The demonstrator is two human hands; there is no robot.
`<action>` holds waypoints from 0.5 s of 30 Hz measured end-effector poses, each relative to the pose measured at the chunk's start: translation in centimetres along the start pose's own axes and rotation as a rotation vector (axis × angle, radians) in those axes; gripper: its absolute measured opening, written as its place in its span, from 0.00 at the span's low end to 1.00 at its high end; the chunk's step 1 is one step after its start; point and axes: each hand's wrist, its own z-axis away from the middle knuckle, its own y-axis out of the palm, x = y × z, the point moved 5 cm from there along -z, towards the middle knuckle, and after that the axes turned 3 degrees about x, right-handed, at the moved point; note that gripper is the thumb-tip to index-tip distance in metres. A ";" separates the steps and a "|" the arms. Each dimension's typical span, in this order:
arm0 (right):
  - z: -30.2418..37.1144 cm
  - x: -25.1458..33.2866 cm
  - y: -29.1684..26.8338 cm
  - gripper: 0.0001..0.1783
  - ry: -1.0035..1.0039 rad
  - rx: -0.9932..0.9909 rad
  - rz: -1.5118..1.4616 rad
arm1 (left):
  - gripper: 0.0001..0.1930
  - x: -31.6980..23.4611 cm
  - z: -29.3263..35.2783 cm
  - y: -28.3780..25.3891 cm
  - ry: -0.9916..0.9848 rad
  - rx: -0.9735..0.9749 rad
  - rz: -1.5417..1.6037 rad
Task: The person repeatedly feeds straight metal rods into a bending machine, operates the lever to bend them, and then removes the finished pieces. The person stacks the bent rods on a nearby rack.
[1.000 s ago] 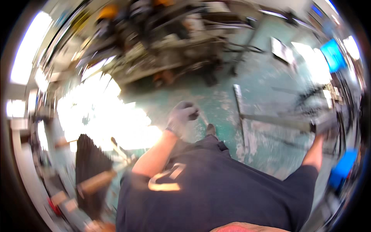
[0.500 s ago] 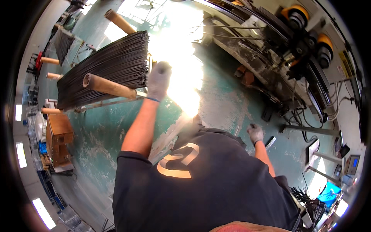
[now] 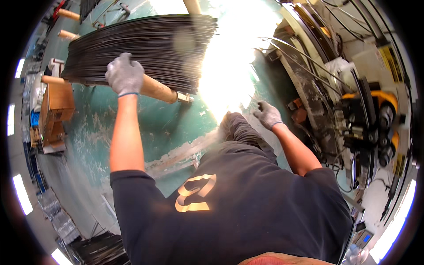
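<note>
My left hand (image 3: 125,74), in a grey glove, is at the upper left with its fingers bent over the outer end of a brown cardboard tube (image 3: 158,89). The glove hides that end. This tube covers an arm of a rack, and behind it lies a thick stack of long, thin black strips (image 3: 137,48). My right hand (image 3: 267,115), also gloved, hangs above the floor right of my leg. Its fingers are slightly bent and apart, with nothing in them. Bright glare washes out the floor beyond the stack's right end.
A machine with a metal bed (image 3: 304,84), cables and black-and-yellow parts (image 3: 386,119) runs along the right. Brown cardboard boxes (image 3: 58,108) stand at the left. More black strips (image 3: 99,249) lie at the lower left. The green floor (image 3: 97,128) is worn.
My left hand has moved from the stack's right end leftward onto the tube's end. My right hand has come forward and inward. The view has turned, bringing the machine lower at the right.
</note>
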 end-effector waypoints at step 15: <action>-25.6 35.2 14.9 0.46 -0.588 -0.072 0.253 | 0.05 -0.9 -4.6 2.0 0.024 -0.169 0.167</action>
